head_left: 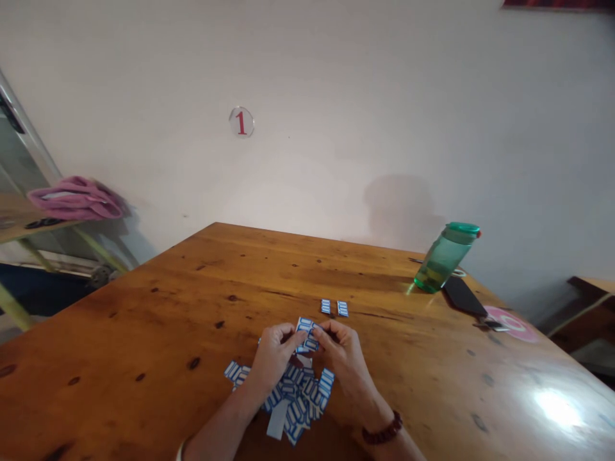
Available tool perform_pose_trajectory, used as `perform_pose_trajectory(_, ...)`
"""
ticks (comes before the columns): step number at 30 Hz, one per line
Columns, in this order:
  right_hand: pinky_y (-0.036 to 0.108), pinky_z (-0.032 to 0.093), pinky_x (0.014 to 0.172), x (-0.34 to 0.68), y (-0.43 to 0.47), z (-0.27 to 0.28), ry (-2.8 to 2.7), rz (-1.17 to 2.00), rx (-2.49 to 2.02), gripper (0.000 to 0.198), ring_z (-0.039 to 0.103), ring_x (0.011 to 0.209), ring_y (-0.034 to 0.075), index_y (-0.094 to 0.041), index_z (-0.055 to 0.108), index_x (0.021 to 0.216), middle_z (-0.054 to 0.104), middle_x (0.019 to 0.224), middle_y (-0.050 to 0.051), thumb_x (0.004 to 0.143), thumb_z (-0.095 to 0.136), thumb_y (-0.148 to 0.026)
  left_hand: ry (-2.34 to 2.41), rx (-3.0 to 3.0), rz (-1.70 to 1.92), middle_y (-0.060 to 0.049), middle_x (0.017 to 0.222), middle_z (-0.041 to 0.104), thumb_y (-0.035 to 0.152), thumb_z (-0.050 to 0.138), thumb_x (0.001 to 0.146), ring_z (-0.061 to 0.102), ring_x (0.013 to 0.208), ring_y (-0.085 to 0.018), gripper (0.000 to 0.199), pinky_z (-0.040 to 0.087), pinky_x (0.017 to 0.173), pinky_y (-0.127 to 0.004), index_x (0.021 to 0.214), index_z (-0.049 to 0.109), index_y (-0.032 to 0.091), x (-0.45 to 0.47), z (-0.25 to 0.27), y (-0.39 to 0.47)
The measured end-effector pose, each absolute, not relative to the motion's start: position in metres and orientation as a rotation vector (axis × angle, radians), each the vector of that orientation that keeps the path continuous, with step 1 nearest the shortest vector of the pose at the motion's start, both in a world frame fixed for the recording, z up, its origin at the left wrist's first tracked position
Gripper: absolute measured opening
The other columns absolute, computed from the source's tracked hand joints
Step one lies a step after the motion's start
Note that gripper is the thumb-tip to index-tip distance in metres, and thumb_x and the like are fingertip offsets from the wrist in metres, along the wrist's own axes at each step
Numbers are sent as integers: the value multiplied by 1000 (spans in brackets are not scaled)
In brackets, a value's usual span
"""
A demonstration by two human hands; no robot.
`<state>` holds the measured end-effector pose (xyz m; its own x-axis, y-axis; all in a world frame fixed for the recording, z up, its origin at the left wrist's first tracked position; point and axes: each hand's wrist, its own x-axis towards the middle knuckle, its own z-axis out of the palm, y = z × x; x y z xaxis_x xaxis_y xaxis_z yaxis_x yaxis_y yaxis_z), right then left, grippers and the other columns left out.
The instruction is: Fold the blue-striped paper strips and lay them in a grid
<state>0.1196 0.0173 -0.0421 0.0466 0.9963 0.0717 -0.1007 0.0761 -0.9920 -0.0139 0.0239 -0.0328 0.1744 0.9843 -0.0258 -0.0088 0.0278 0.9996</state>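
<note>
My left hand (275, 354) and my right hand (344, 355) are both closed on small blue-and-white printed cards (306, 328), pinched between thumbs and fingers just above the table. The held cards overlap, and I cannot tell how many there are. Below my hands lies a loose pile of similar blue-and-white cards (295, 406), partly hidden by my left hand and forearm. One plain white piece (277, 420) shows at the pile's near side. Beyond my hands, two small cards, a left one (325, 306) and a right one (343, 308), lie side by side on the wood.
The wooden table (182, 314) reaches to the wall. On its right stand a green water bottle (446, 257), a dark phone-like slab (464, 296), a pink disc (521, 325) and what looks like keys (491, 324). A pink cloth (77, 198) lies on a side table at left.
</note>
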Motion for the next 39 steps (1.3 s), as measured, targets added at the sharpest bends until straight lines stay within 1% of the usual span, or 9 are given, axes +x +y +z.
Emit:
perform_pose_trajectory(5, 21, 32, 48, 120, 15, -32, -1078, 1167, -1035, 28, 40, 49, 8, -15, 54, 56, 49, 51, -4, 62, 69, -38, 1101, 1221, 1070, -2, 60, 64, 42, 61, 64, 63, 56, -19, 30, 44, 41, -22, 66, 62, 13, -15, -29, 24)
perform_pose_trajectory(10, 24, 38, 56, 116, 12, -31, -1054, 1268, -967, 22, 50, 57, 12, -15, 61, 71, 60, 64, 0, 63, 70, -34, 1075, 1227, 1028, 0, 55, 61, 43, 62, 64, 61, 52, -17, 30, 44, 42, -22, 61, 61, 13, -14, -33, 24)
perform_pose_trajectory(13, 24, 39, 56, 117, 13, -32, -1060, 1328, -958, 21, 49, 55, 11, -15, 62, 68, 60, 62, 0, 63, 69, -34, 1010, 1232, 988, 0, 55, 62, 45, 60, 65, 60, 52, -17, 33, 46, 45, -24, 62, 62, 12, -14, -35, 23)
perform_pose_trajectory(19, 21, 32, 49, 128, 18, -34, -1017, 1181, -969, 23, 40, 49, 8, -15, 57, 61, 50, 53, -3, 67, 66, -35, 993, 1064, 1064, -4, 75, 68, 38, 63, 62, 66, 70, -22, 33, 48, 52, -26, 85, 61, 15, -15, -33, 25)
perform_pose_trajectory(22, 21, 32, 49, 129, 18, -34, -1038, 1195, -960, 23, 40, 50, 8, -15, 56, 61, 50, 53, -4, 68, 65, -35, 1007, 1051, 1077, -2, 70, 68, 35, 64, 61, 66, 67, -21, 43, 48, 51, -26, 100, 56, 17, -16, -34, 28)
perform_pose_trajectory(24, 21, 31, 49, 127, 17, -33, -1072, 1195, -972, 23, 39, 49, 8, -15, 56, 59, 49, 52, -4, 65, 67, -35, 1043, 1087, 1065, -2, 66, 68, 34, 65, 61, 65, 63, -19, 39, 47, 50, -25, 94, 58, 15, -16, -36, 30)
perform_pose_trajectory(27, 21, 30, 48, 123, 16, -31, -1102, 1210, -992, 24, 38, 48, 8, -15, 56, 58, 48, 50, -4, 61, 69, -35, 1092, 1110, 1069, -2, 61, 67, 34, 67, 58, 63, 54, -16, 25, 46, 48, -23, 70, 59, 14, -19, -36, 32)
perform_pose_trajectory(29, 21, 31, 48, 120, 17, -32, -1114, 1212, -1014, 25, 39, 48, 8, -15, 56, 59, 50, 50, -4, 60, 69, -36, 1105, 1090, 1096, 1, 55, 65, 33, 68, 56, 61, 50, -14, 22, 45, 47, -22, 62, 56, 15, -20, -34, 32)
perform_pose_trajectory(39, 22, 33, 48, 120, 17, -33, -1176, 1054, -1124, 22, 41, 50, 10, -15, 56, 57, 50, 51, -3, 62, 66, -34, 1086, 1156, 1021, -1, 59, 66, 34, 66, 57, 64, 57, -18, 21, 42, 43, -21, 63, 60, 15, -17, -30, 28)
